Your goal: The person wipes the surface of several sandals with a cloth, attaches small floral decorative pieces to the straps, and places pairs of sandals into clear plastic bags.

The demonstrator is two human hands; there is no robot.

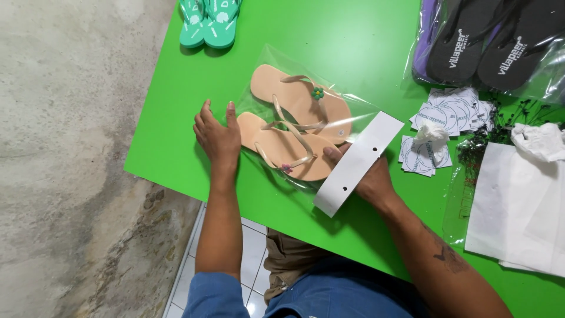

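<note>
A clear plastic bag [347,106] lies on the green table [347,41] and holds a pair of beige flip-flops [297,121] with small flower buttons on the straps. A white card header [359,162] with punched holes caps the bag's near end. My left hand [216,135] rests flat on the bag's left end, by the sandals' heels. My right hand [365,176] grips the white header, thumb on top of the bag, fingers under the card.
Green flip-flops [210,22] lie at the table's far edge. Black flip-flops in plastic bags [488,44] sit far right. Round printed tags [450,115], black fasteners [500,123] and white sheets [518,206] crowd the right side. The table's left edge drops to concrete floor [65,159].
</note>
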